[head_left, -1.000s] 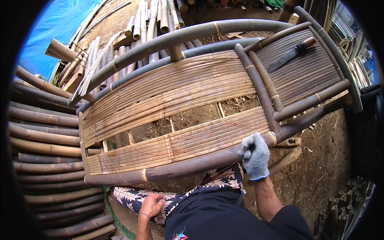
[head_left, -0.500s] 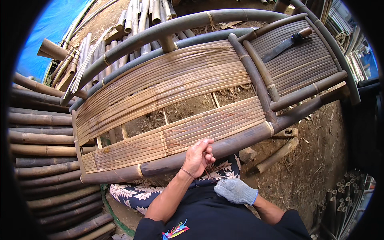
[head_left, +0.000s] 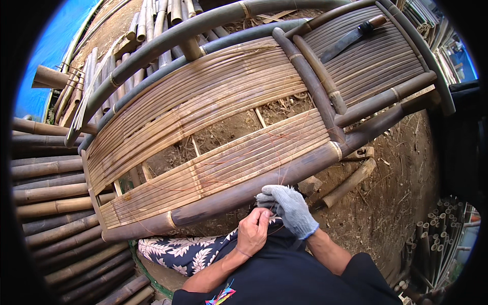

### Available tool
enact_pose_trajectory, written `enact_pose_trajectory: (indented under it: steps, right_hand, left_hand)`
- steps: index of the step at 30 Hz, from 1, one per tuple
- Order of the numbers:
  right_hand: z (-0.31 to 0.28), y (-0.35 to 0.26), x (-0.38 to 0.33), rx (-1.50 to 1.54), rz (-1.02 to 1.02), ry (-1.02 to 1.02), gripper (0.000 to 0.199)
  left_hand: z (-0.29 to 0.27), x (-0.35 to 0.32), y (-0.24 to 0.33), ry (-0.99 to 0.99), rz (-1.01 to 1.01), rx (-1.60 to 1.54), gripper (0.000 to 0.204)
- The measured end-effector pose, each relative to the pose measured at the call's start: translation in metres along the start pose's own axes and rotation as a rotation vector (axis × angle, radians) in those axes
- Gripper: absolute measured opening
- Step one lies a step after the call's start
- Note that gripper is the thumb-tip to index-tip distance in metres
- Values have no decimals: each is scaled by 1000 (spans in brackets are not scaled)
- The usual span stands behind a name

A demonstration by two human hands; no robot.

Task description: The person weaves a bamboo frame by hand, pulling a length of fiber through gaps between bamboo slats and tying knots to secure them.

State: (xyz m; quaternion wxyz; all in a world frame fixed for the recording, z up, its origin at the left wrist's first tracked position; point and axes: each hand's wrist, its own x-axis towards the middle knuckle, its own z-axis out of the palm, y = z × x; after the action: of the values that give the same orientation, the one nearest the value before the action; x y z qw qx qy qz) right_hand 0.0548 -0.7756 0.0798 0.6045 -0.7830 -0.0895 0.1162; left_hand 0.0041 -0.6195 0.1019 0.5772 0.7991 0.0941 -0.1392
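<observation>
A bamboo bench frame [head_left: 239, 195] with slatted seat strips lies in front of me on bare soil. My bare left hand [head_left: 252, 231] and my gloved right hand [head_left: 290, 206] meet just below the front rail, fingertips pinched together on a thin reddish thread [head_left: 277, 188] that runs up over the slats. The grey glove covers the right hand fully. A dark-bladed knife [head_left: 351, 38] with a wooden handle rests on the far right slats, out of reach of both hands.
Stacked bamboo poles [head_left: 48, 193] line the left side and more poles [head_left: 152, 20] lie behind the bench. A blue tarp [head_left: 48, 51] is at the upper left. Short bamboo offcuts [head_left: 348, 183] lie on the soil, cut tubes [head_left: 437, 239] at the right.
My left hand came off the front rail and dropped down to meet the right hand. The gloved right hand rose from my lap to the rail, and both now pinch the thread.
</observation>
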Motion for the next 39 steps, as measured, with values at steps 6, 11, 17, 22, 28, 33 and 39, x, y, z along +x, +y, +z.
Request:
enact_pose_trajectory:
  steps: [6, 11, 17, 22, 28, 33, 39]
  right_hand:
    - [-3, -11, 1, -192, 48, -117, 18]
    - [17, 18, -33, -373, -193, -163, 17]
    - [-2, 20, -48, -324, 78, -399, 21]
    - [-30, 32, -84, -386, 182, -520, 28]
    - [-59, 37, -106, -264, 519, -439, 40]
    - [-69, 53, -122, -310, 412, -478, 40]
    - [-64, 55, -125, -368, 550, -473, 40]
  left_hand:
    - [-21, -3, -34, -65, -79, -116, 35]
    - [-7, 48, -14, -304, -209, -607, 47]
    - [12, 67, -15, -226, -531, -1023, 41]
    - [16, 77, -22, -224, -432, -1142, 50]
    - [23, 81, -26, -228, -377, -1153, 45]
    - [26, 81, -25, -228, -345, -1146, 43]
    - [23, 81, -21, -210, -319, -1151, 42]
